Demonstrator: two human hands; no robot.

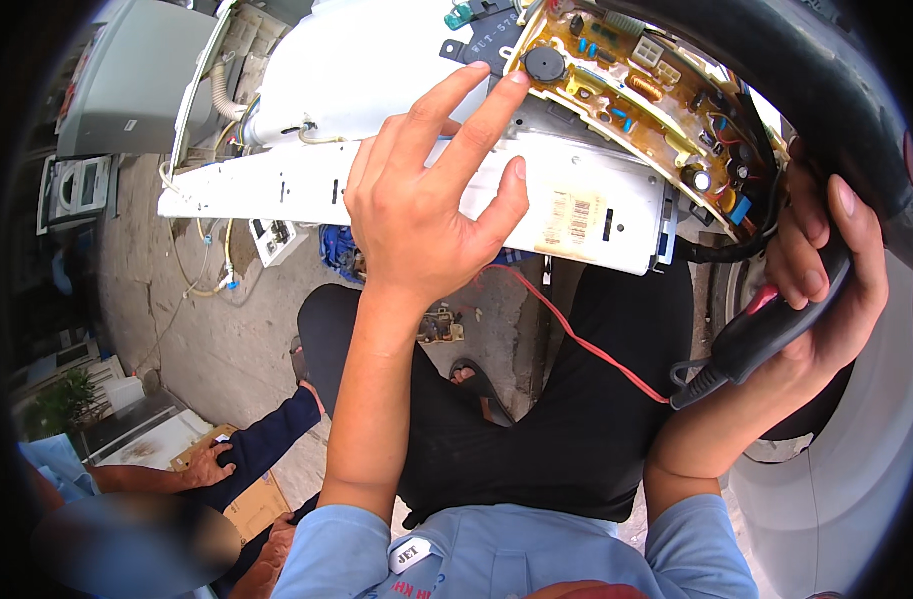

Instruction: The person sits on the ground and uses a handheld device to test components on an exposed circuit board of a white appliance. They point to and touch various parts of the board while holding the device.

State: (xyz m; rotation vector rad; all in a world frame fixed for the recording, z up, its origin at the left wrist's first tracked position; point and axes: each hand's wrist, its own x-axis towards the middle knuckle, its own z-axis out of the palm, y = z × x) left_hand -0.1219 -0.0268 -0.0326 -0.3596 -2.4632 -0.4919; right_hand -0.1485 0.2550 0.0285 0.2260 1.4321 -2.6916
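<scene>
My left hand (pixel 426 195) is spread over a long white metal panel (pixel 277 190), with a fingertip by the near edge of a circuit board (pixel 616 90). Amber coating covers the board, which carries a round black buzzer (pixel 544 65), coils, capacitors and white connectors. My right hand (pixel 826 270) is wrapped round the handle of a black corded power tool (pixel 776 339) with a red switch; its exact kind I cannot make out. From the handle's lower end a red cord (pixel 576 339) runs left, passing beneath the panel. A thick black barrel-like shape (pixel 776 60) fills the upper right, close up.
A grey appliance housing (pixel 147 80) stands at the far left, near a ribbed hose (pixel 222 90). Another person's hand (pixel 209 464) rests at lower left, above cardboard (pixel 257 506). A small board (pixel 439 326) lies on the floor; a curved grey shell (pixel 836 499) is at right.
</scene>
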